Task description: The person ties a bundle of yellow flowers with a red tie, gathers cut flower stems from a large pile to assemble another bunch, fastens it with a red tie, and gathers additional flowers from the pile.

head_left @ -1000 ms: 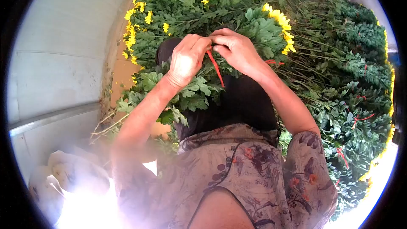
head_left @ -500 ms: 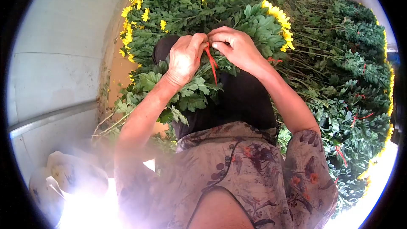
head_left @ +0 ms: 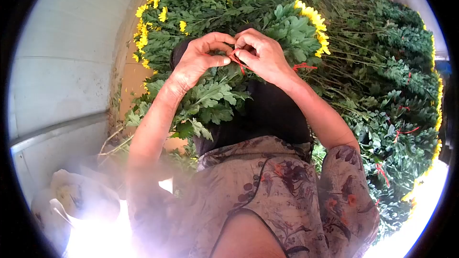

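Head view: I look down remotely.
Left hand [head_left: 197, 58]: thumb and fingers spread apart.
Right hand [head_left: 264, 56]: pinching the red tie [head_left: 242, 68] (fingertips partly hidden from me).
Tie's place: between both hands, over leafy stems [head_left: 210, 96].

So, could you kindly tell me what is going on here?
A person is handling a thin red tie above leafy stems and dark trousers. The right hand appears to pinch the tie; the left hand is beside it, thumb and fingers apart. Whether the tie is knotted is unclear. Yellow flowers lie beyond the right hand, and greenery with other red ties is piled at the right.
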Motion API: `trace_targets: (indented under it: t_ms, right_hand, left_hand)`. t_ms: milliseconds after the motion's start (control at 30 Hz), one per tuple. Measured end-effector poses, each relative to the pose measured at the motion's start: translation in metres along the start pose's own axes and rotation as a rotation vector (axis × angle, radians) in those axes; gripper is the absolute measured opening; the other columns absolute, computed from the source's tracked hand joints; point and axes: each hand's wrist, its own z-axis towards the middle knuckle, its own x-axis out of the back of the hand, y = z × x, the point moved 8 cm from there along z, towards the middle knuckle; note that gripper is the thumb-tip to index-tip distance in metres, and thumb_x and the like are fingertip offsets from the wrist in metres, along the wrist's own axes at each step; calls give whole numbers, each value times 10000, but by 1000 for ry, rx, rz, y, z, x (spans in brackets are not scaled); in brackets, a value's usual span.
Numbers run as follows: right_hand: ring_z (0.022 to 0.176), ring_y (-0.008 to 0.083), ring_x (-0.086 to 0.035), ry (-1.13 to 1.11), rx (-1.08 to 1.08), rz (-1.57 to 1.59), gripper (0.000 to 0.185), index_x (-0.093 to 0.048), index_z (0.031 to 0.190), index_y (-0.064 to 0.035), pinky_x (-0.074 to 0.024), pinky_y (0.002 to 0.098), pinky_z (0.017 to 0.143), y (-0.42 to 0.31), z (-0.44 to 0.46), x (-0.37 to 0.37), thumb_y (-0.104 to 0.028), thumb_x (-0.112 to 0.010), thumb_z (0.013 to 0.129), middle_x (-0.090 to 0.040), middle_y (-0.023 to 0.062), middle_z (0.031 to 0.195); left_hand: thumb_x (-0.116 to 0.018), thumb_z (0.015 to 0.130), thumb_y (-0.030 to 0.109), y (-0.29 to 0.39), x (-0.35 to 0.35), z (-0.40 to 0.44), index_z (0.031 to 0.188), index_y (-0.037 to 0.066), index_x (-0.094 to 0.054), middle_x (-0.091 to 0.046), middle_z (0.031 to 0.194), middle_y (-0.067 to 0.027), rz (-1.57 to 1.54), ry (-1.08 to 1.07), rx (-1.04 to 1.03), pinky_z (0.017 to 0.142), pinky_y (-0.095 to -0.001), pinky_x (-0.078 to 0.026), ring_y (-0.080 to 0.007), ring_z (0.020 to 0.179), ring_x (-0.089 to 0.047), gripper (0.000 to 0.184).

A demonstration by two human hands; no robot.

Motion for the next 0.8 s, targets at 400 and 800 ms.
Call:
trace_targets:
  t_ms: [400,800]
  right_hand:
    - [662,74,-574,68,-77,182,64,-627,898,-49,-456,231,595,-2,-5,-5,-89,-617,849,-611,-12,841]
    - [715,151,-592,-317,-32,55,113,-596,889,-40,-466,275,671,-18,-14,-11,-149,-566,898,-601,49,816]
  left_hand:
    - [-660,852,199,-3,18,-1,951,-11,-680,-677,887,-78,20,-3,-23,871,-300,-447,-149,871,-614,233]
    - [-560,916,204,-26,12,6,803,37,-577,-509,653,3,-163,88,65,537,-241,-344,-87,580,-445,202]
